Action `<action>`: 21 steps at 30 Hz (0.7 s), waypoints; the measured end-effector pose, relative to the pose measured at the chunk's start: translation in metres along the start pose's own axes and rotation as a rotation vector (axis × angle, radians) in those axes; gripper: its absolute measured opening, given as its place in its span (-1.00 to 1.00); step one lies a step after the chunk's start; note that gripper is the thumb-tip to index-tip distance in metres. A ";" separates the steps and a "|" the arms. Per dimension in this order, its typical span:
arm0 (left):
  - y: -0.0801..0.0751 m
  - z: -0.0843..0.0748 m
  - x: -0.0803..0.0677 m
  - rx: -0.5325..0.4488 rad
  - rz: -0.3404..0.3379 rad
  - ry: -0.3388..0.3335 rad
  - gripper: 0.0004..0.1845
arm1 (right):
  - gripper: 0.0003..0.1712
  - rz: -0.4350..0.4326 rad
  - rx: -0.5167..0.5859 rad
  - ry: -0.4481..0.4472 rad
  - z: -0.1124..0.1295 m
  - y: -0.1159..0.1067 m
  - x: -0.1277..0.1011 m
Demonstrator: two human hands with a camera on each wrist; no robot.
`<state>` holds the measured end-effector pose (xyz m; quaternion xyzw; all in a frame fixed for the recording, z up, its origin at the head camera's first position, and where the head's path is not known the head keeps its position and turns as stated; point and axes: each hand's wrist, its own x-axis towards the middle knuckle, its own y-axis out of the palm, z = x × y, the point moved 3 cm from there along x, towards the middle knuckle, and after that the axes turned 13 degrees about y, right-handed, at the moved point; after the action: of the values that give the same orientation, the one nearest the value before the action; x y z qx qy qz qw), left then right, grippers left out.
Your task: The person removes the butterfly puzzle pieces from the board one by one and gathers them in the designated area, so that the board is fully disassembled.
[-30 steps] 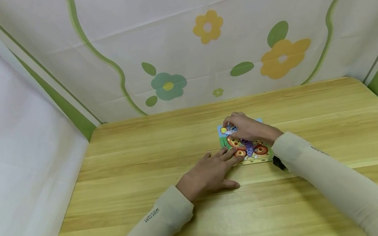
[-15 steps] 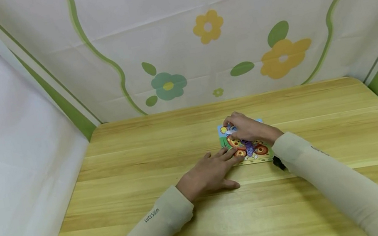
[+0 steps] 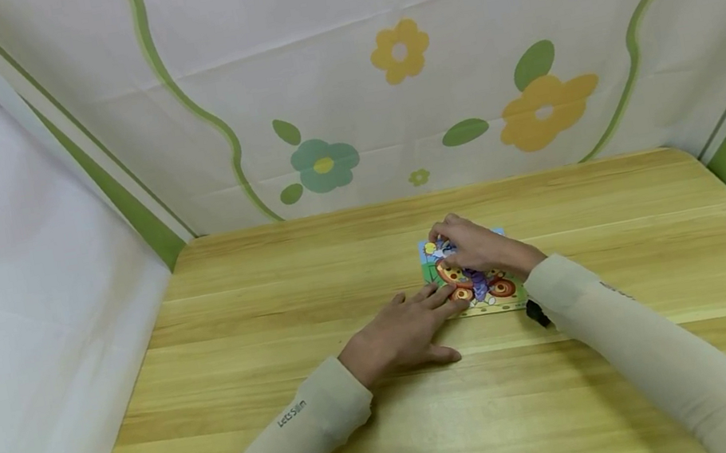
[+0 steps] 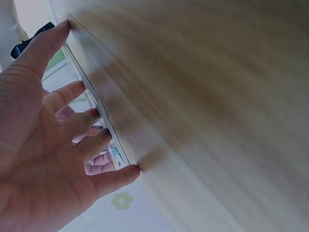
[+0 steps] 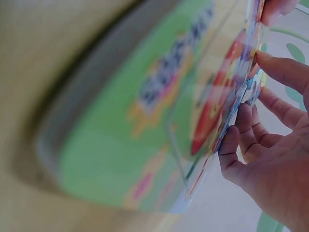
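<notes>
A colourful butterfly jigsaw puzzle [image 3: 479,289] lies flat on the wooden table, its upper right part hidden under my right hand. My left hand [image 3: 413,328] is spread at the puzzle's lower left, with fingertips on that corner and the thumb out on the table. Over the top of the picture, my right hand [image 3: 475,243] has its fingers curled down. The right wrist view shows that hand [image 5: 275,140] pinching a small blue and yellow puzzle piece [image 5: 255,88] at the puzzle's surface; other curled fingers rest near the puzzle.
The wooden table [image 3: 260,301] reaches back to a white cloth [image 3: 334,61] printed with flowers, and another white cloth [image 3: 25,335] hangs at the left. A black wrist strap part [image 3: 536,312] shows below the right cuff.
</notes>
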<state>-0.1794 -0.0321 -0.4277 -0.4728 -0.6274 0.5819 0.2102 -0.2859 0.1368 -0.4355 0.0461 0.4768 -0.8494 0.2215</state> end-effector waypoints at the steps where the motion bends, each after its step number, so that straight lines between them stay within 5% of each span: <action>1: 0.000 0.000 0.000 -0.001 0.001 0.000 -0.13 | -0.55 -0.001 0.003 -0.004 0.000 0.000 0.000; 21: 0.000 0.001 -0.001 0.013 0.022 0.024 -0.08 | -0.68 0.002 0.156 -0.023 -0.002 0.000 -0.001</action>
<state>-0.1793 -0.0333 -0.4278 -0.4851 -0.6159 0.5826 0.2143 -0.2857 0.1387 -0.4359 0.0538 0.4067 -0.8842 0.2235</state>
